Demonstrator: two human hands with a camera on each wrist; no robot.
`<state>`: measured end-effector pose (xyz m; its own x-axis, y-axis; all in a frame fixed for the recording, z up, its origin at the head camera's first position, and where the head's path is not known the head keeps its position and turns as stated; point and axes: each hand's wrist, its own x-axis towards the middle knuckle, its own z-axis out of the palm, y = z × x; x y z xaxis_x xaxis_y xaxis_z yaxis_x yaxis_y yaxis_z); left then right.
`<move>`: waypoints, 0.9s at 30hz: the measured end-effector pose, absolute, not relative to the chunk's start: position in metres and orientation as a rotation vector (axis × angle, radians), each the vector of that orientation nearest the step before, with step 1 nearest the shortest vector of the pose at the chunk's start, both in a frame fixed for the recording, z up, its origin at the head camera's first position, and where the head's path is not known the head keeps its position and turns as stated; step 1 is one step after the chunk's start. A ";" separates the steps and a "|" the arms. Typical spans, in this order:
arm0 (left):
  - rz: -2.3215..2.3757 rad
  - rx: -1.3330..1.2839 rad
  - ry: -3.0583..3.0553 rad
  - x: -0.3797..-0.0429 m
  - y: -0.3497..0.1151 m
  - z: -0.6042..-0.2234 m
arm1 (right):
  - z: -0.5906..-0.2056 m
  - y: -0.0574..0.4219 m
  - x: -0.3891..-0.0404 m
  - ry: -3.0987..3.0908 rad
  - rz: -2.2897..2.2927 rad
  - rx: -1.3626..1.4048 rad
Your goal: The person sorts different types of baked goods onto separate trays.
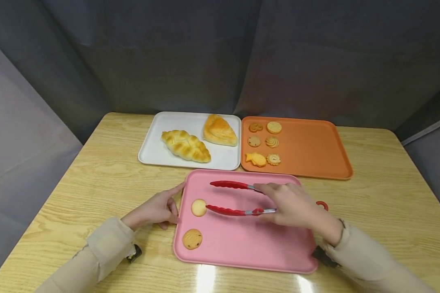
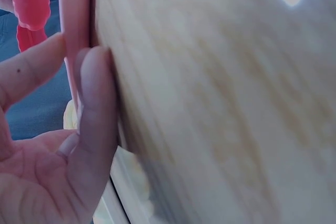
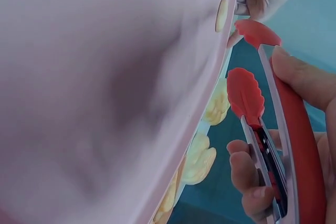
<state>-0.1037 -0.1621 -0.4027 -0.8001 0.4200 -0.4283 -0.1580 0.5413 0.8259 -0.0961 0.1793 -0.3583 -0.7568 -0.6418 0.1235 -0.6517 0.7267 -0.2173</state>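
Observation:
My right hand grips a pair of tongs with red scalloped tips, their arms spread apart over the pink tray. The lower tip is beside a pale round cookie, and nothing is between the tips. Below that cookie lies a browner round cookie with dark chips. In the right wrist view, thumb and fingers wrap the red handle of the tongs. My left hand touches the pink tray's left rim with its fingertips; the left wrist view shows the fingers against the tray's outer side.
Behind, a white tray bears a braided bread and a wedge-shaped bread. An orange tray to its right holds several small cookies at its left end, including a fish-shaped one. A dark curtain hangs behind the wooden table.

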 end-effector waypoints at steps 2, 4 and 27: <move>1.251 0.215 2.179 -0.104 -0.162 -0.403 | -0.358 0.176 -0.096 -2.885 0.389 1.090; 1.252 0.219 2.177 -0.104 -0.162 -0.402 | -0.359 0.173 -0.097 -2.889 0.396 1.105; 1.258 0.221 2.168 -0.104 -0.163 -0.402 | -0.365 0.142 -0.101 -3.034 0.384 1.184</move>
